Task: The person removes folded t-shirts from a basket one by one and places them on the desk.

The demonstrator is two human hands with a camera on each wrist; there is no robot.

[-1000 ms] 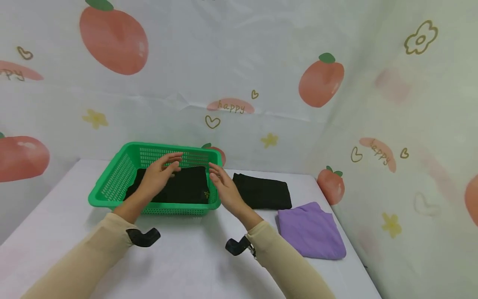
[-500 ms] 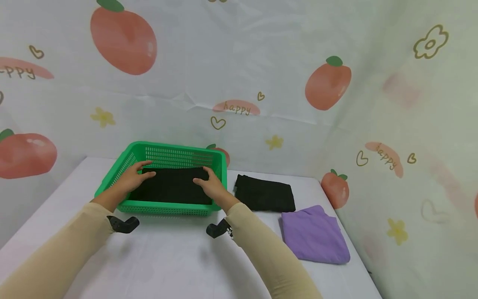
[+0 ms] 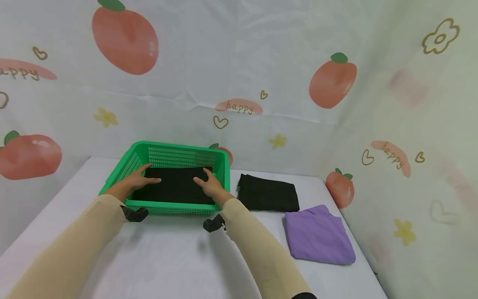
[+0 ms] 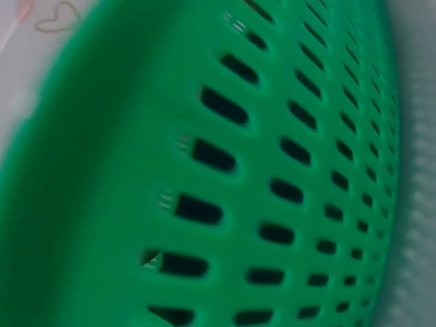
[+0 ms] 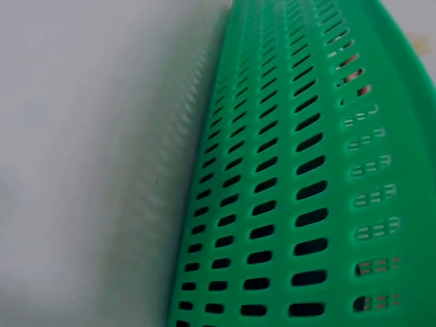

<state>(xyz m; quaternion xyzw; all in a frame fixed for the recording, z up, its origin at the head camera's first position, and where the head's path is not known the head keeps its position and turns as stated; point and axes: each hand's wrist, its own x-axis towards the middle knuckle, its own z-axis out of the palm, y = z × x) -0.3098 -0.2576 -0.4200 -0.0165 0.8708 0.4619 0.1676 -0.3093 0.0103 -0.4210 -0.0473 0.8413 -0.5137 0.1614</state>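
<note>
A green perforated basket (image 3: 179, 206) stands on the table with a folded black cloth (image 3: 175, 185) lying in it. My left hand (image 3: 132, 181) reaches in at the cloth's left end, thumb stretched over it and index finger pointing toward the back. At the right end is my right hand (image 3: 212, 185), its thumb pointing inward over the cloth. The other fingertips are partly hidden, and firm contact cannot be made out. Both wrist views hold only the basket's outer wall, in the left wrist view (image 4: 259, 177) and the right wrist view (image 5: 272, 191), without the hands.
Right of the basket lies another folded black cloth (image 3: 268, 193). A folded purple cloth (image 3: 319, 236) is nearer, by the right edge of the white table (image 3: 175, 257). Behind hangs a fruit-printed white backdrop (image 3: 209, 50).
Both hands have come down from above the basket to the two ends of the black cloth in it. Over the last half second they have hardly moved, and the cloth stays in place.
</note>
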